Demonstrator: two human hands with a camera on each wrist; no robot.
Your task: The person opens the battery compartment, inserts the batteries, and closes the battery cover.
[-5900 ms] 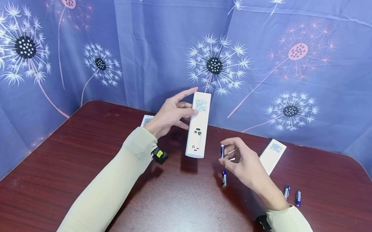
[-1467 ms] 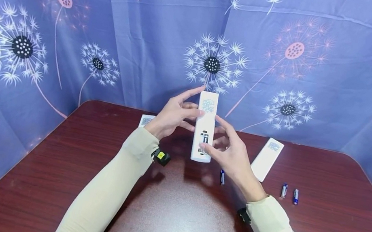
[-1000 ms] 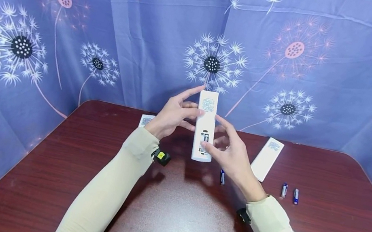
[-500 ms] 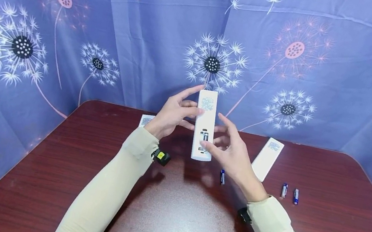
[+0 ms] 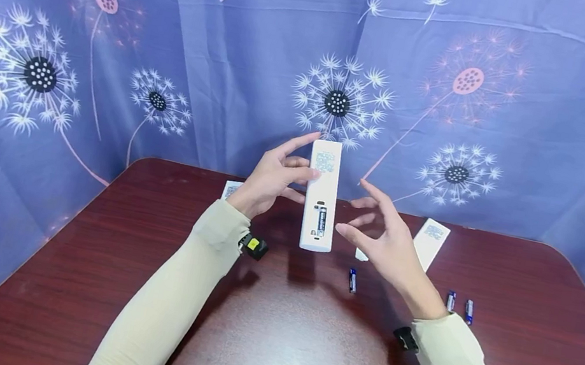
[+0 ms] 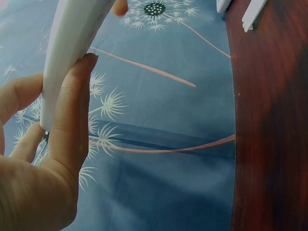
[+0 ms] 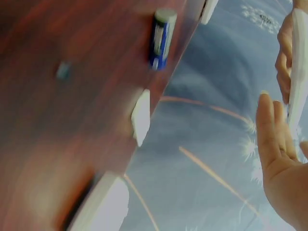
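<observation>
The left hand (image 5: 269, 180) holds a white remote (image 5: 322, 195) upright above the far middle of the table (image 5: 79, 276), back side toward the person, fingers and thumb curled round its left edge. The battery bay is open and one battery (image 5: 321, 221) sits inside it. The right hand (image 5: 387, 243) hovers just right of the remote, apart from it, fingers spread and relaxed, holding nothing. On the table below it lies a loose battery (image 5: 352, 280), with a small white cover (image 5: 361, 256) just beyond, partly hidden by the hand. A second remote (image 5: 430, 243) lies to the right, behind the right hand. Two more batteries (image 5: 459, 306) lie side by side further right. A third white piece (image 5: 231, 190) lies at the far edge, behind the left wrist. A blue dandelion cloth (image 5: 179, 28) hangs behind the table.
</observation>
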